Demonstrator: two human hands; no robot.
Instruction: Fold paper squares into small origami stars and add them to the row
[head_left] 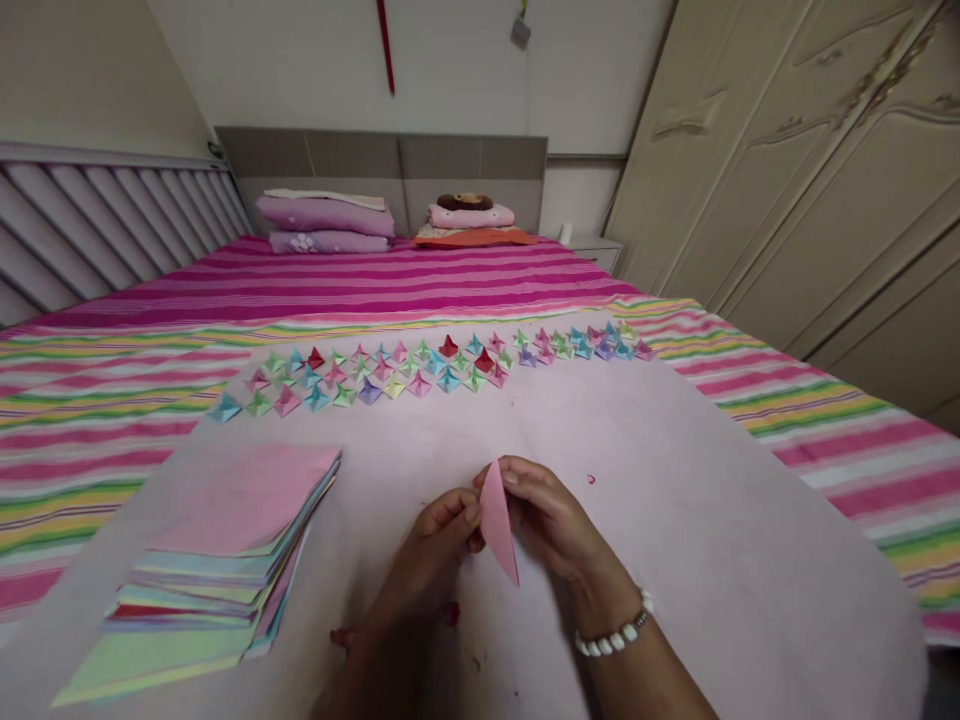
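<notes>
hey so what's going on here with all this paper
A person is holding a pink paper piece upright between the fingers of the left hand and right hand, above a pale surface. A stack of coloured sheets lies off to the person's left. Beyond the hands, many small folded paper shapes sit in rows.

No text, label, brand, number or sign is readable.
</notes>
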